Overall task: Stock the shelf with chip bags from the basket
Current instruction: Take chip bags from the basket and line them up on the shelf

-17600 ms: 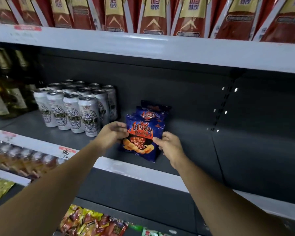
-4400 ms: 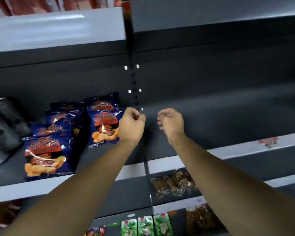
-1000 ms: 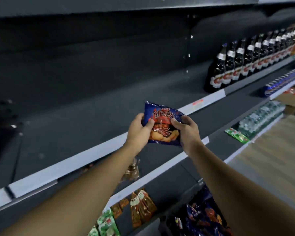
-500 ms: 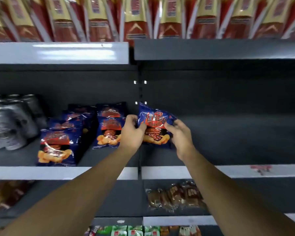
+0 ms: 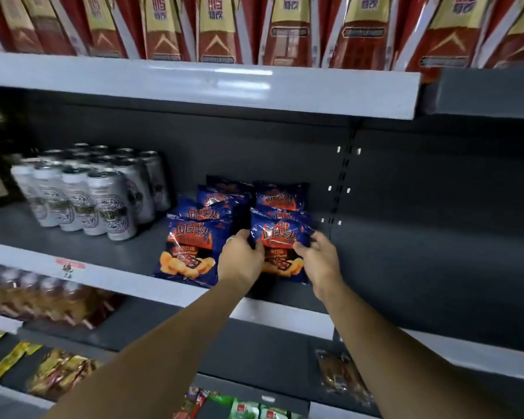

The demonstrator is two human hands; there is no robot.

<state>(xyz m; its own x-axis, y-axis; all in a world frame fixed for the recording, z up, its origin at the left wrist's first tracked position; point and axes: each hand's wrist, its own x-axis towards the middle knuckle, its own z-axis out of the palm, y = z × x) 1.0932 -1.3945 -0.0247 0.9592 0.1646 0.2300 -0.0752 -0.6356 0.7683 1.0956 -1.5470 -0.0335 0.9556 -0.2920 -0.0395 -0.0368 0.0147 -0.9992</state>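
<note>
A blue chip bag (image 5: 280, 240) with red and orange print stands upright at the front of the right row on the grey shelf (image 5: 73, 252). My left hand (image 5: 239, 261) grips its left edge and my right hand (image 5: 318, 261) grips its right edge. Behind it stand more blue bags of the same kind (image 5: 280, 196). A second row of blue chip bags (image 5: 191, 246) stands just to the left, its front bag close to the shelf lip. The basket is out of view.
Several silver cans (image 5: 91, 192) stand left of the chip rows. Red and yellow packs (image 5: 285, 28) fill the shelf above. The shelf right of the upright (image 5: 339, 189) is bare. Snack packets (image 5: 58, 370) lie on lower shelves.
The view has swung right-to-left and nearer. Both hands have carried the bag left and down from mid-air by the upright to the front of the right row.
</note>
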